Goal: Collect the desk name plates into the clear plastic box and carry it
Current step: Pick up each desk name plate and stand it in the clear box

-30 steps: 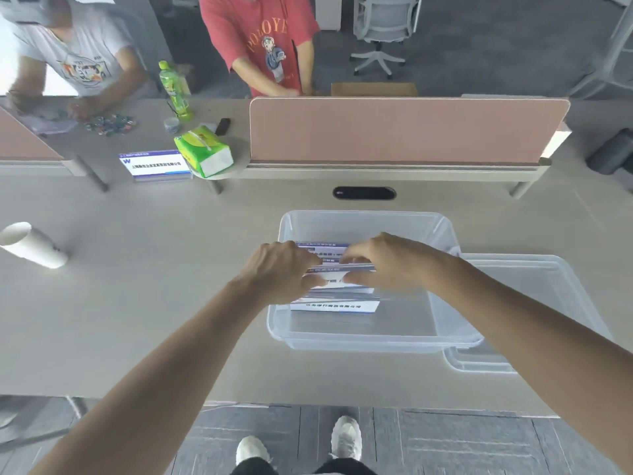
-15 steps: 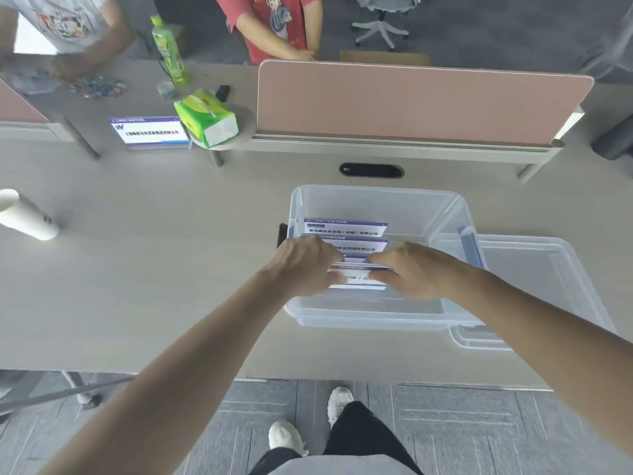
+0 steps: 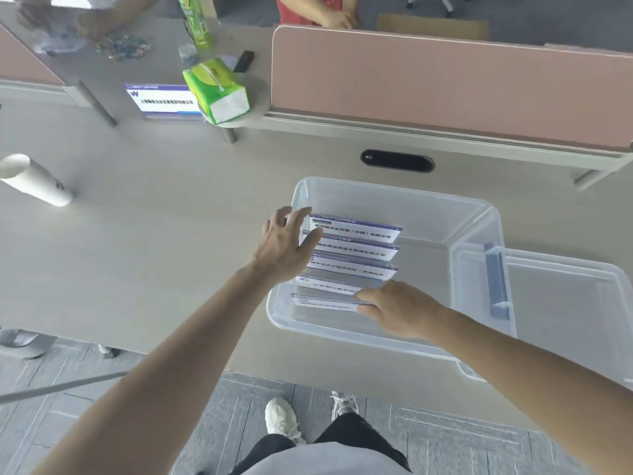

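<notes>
The clear plastic box [image 3: 394, 197] stands on the desk in front of me. Several white and blue desk name plates [image 3: 356, 246] lie in it in an overlapping row. My left hand [image 3: 286, 246] hovers over the box's left rim with fingers spread, holding nothing. My right hand [image 3: 399, 308] rests low in the box, fingertips on the right end of the nearest name plate [image 3: 323, 301]. Another name plate [image 3: 162, 101] stands at the far left of the desk beside a green tissue pack [image 3: 215, 89].
The box's clear lid [image 3: 561, 303] lies to the right, partly under the box. A pink divider [image 3: 445, 84] runs along the desk's back. A white paper cup [image 3: 32, 180] lies at left. A green bottle [image 3: 195, 18] and two persons are behind.
My left hand has lifted off the plates and opened, moving up and left. My right hand stays on the nearest plate. The camera has tilted down and nearer.
</notes>
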{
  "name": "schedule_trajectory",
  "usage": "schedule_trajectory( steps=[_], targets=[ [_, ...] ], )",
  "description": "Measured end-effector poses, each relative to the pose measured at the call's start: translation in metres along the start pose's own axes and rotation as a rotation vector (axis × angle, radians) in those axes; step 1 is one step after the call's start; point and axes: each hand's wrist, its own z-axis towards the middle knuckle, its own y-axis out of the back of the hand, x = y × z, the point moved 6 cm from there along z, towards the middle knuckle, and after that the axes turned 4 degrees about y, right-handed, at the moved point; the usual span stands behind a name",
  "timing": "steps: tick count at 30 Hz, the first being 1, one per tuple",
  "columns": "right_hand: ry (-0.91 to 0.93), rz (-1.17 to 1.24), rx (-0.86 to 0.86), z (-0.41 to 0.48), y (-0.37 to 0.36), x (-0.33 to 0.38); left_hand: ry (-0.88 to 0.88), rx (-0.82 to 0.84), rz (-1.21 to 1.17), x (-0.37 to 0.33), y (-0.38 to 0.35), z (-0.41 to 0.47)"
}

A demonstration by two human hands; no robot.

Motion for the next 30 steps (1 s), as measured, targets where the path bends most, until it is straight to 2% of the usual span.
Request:
schedule_trajectory(
  steps=[5, 14, 21, 27, 30],
  targets=[
    [0.007, 0.046, 0.027, 0.01, -0.015, -0.013, 0.108, 0.033, -0.19, 0.02, -0.021, 0.006],
    [0.037, 0.031, 0.094, 0.024, -0.032, -0.014, 0.058, -0.121, -0.14, 0.021, -0.018, 0.008],
    [0.036, 0.028, 0.122, 0.039, -0.041, -0.009, 0.086, -0.169, -0.201, 0.019, -0.013, 0.006],
    [0.031, 0.09, 0.248, 0.053, -0.055, -0.004, 0.12, -0.171, -0.233, 0.022, -0.014, 0.007],
    [0.044, 0.079, 0.242, 0.057, -0.055, -0.003, 0.132, -0.172, -0.236, 0.027, -0.017, 0.008]
  ],
)
